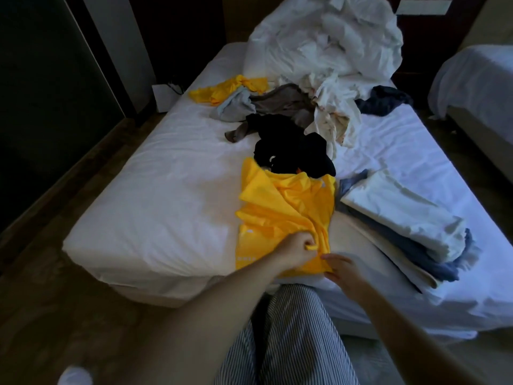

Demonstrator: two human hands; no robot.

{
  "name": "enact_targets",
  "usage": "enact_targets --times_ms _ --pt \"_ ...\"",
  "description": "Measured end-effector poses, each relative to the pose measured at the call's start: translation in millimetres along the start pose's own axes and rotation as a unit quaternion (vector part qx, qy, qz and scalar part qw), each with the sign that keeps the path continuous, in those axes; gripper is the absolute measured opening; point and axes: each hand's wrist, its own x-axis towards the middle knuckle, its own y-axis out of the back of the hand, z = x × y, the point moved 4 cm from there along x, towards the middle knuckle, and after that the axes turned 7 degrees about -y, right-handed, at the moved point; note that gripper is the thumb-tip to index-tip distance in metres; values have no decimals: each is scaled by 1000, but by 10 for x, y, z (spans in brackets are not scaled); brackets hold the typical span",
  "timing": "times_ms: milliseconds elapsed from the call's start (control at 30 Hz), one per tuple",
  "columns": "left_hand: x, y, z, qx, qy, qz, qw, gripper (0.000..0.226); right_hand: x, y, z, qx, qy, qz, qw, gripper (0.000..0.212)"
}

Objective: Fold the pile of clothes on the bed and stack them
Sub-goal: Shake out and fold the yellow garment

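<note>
Left hand (298, 250) pinches bunched cloth near hem of yellow shirt (283, 207) | right hand (342, 269) at hem corner, grip cannot be told | shirt at near edge of bed (166, 190), stack (402, 218) beside, pile (291, 120) beyond | best: pull hem taut, flatten wrinkles, then fold square.

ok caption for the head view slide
Left hand pinches a yellow shirt on the bed, right hand at its hem, folded stack alongside.

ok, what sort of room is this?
Likely a bedroom, maybe a hotel twin room: a white-sheeted bed with loose clothes, a bundled white duvet at its head, and a second bed at right.
</note>
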Motion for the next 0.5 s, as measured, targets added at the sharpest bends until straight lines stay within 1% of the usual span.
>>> enact_targets --times_ms 33,67,100,167,267,300,367,433,467,500 --pt "17 -217 -17 18 24 -28 999 5 3 14 15 4 -6 -12 1000 20" --pt "14 -365 -39 29 52 -39 997 6 9 32 40 3 -6 -21 1000 21" --pt "4 -445 -64 33 68 -35 997 13 16 49 67 -8 0 -27 1000 25" --pt "-26 -474 -115 -8 91 -27 995 21 12 59 117 -52 26 -26 998 27" --pt "-100 -329 -207 -90 134 -22 987 23 4 -25 154 -136 84 -3 987 20" --pt "-117 -253 -233 -103 143 -14 984 24 32 -51 148 -168 99 19 981 25" --pt "-118 -94 -340 -123 181 20 975 24 72 -95 94 -240 120 74 961 33" --pt "-114 70 -419 -155 228 78 958 18 76 -125 46 -316 113 115 935 27" --pt "-113 144 -469 -186 261 129 938 13 82 -134 38 -354 107 122 921 22" --pt "-99 208 -549 -231 293 194 907 20 103 -140 40 -372 97 119 916 21"
